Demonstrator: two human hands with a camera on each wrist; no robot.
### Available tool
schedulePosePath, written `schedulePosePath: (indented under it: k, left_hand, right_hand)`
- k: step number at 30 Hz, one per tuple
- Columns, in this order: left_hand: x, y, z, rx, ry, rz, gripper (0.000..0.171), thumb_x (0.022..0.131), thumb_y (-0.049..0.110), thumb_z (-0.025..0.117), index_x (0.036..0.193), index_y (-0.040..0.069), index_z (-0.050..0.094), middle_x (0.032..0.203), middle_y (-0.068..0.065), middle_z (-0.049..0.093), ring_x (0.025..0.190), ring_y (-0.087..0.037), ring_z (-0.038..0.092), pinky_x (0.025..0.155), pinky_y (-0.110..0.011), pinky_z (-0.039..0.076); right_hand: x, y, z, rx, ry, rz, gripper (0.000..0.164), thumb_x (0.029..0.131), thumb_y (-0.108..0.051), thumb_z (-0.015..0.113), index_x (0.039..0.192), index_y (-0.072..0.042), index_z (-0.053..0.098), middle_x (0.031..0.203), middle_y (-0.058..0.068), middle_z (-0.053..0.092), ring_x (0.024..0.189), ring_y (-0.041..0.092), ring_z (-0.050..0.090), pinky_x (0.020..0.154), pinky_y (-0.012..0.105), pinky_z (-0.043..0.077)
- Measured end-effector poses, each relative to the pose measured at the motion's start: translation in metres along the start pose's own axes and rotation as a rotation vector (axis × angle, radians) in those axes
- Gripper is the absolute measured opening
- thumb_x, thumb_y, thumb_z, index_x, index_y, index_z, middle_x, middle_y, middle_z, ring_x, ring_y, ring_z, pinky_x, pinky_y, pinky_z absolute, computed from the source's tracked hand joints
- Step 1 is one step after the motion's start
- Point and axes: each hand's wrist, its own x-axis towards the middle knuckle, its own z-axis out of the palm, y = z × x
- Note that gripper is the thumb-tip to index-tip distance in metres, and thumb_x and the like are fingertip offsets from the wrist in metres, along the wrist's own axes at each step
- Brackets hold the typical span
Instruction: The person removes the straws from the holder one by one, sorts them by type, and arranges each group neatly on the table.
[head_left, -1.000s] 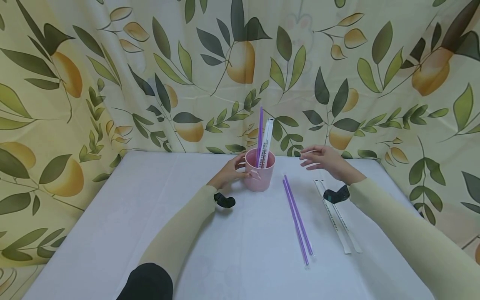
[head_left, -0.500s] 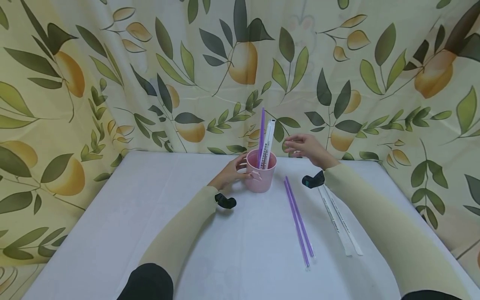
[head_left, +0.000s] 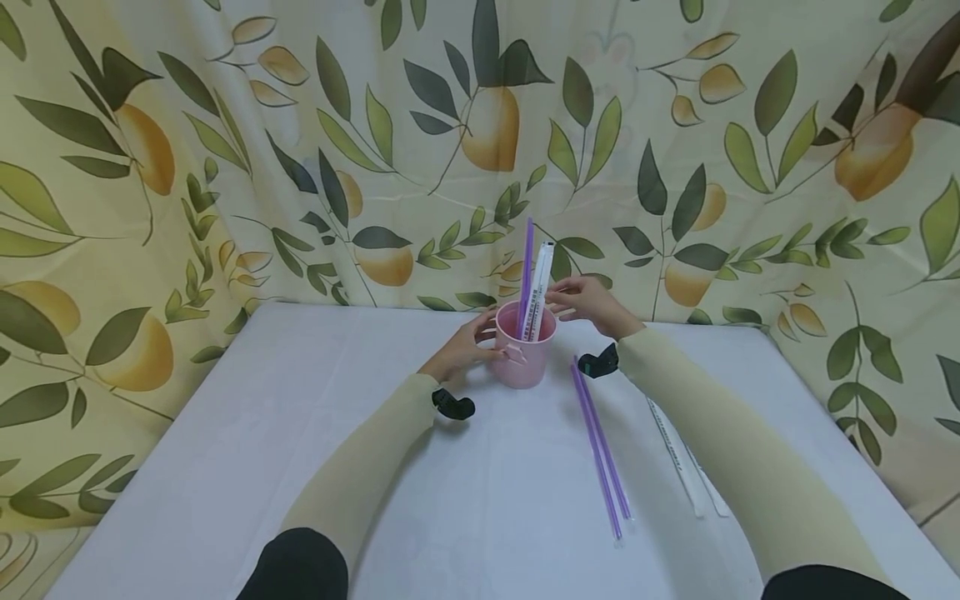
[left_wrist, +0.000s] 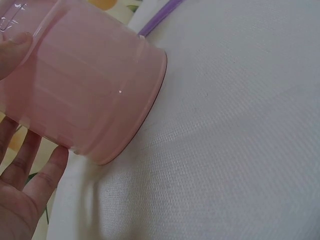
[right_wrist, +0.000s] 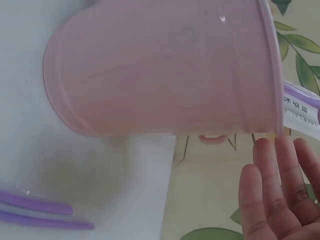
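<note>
A pink cup (head_left: 520,368) stands upright toward the back of the table. My left hand (head_left: 463,347) grips its left side, thumb on one side and fingers (left_wrist: 47,175) against the other. Inside the cup lean a purple straw (head_left: 527,254) and a slim white paper-wrapped stick (head_left: 538,283) with dark print. At the right rim, my right hand (head_left: 591,303) has its fingers nearly straight, with the fingertips (right_wrist: 283,145) at the rim in the right wrist view; whether they touch it, I cannot tell. No item shows in that hand.
Two purple straws (head_left: 597,450) in clear film lie side by side right of the cup. Farther right, two white wrapped sticks (head_left: 678,462) lie partly under the right sleeve. A patterned curtain (head_left: 420,167) hangs behind the white table (head_left: 247,433).
My right hand has moved left, from above the table's right side to the cup's rim. The left hand keeps its hold, and the cup stays in place.
</note>
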Motion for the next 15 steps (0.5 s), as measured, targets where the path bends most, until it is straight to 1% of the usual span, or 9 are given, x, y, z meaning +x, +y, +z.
schedulePosePath:
  k: [3,7,9,15]
  left_hand:
    - [0.0007,0.0005,-0.0004,0.008,-0.002,0.007,0.082,0.08,0.009,0.073,0.147,0.023,0.029,0.152,-0.003,0.034,0.137,-0.026,0.037,0.112,-0.041,0.037]
    - [0.0009,-0.0012,0.0,0.003,-0.007,0.017,0.082,0.08,0.008,0.073,0.147,0.022,0.03,0.152,-0.003,0.034,0.136,-0.027,0.038,0.112,-0.041,0.037]
    - [0.0004,-0.002,0.0006,-0.001,-0.009,0.022,0.081,0.08,0.008,0.073,0.147,0.022,0.03,0.152,-0.003,0.034,0.136,-0.027,0.038,0.113,-0.041,0.036]
    - [-0.0003,-0.0017,0.0008,0.004,-0.003,0.01,0.081,0.08,0.01,0.073,0.147,0.023,0.03,0.151,-0.002,0.035,0.136,-0.026,0.038,0.113,-0.041,0.035]
  right_hand:
    - [0.002,-0.0004,0.0024,-0.008,0.002,0.014,0.041,0.094,-0.025,0.057,0.122,0.004,0.053,0.122,0.023,0.056,0.1,0.025,0.064,0.092,0.043,0.054]
    - [0.0035,-0.0003,0.0052,-0.004,-0.002,0.016,0.04,0.094,-0.024,0.057,0.121,0.006,0.053,0.121,0.024,0.056,0.095,0.021,0.065,0.092,0.043,0.054]
    - [0.0038,-0.0002,0.0062,0.0,-0.003,0.017,0.04,0.094,-0.023,0.057,0.121,0.006,0.053,0.121,0.025,0.056,0.096,0.023,0.065,0.092,0.044,0.053]
    - [0.0035,-0.0024,0.0084,-0.005,-0.002,0.015,0.04,0.094,-0.022,0.057,0.122,0.006,0.053,0.124,0.025,0.055,0.108,0.033,0.061,0.096,0.045,0.051]
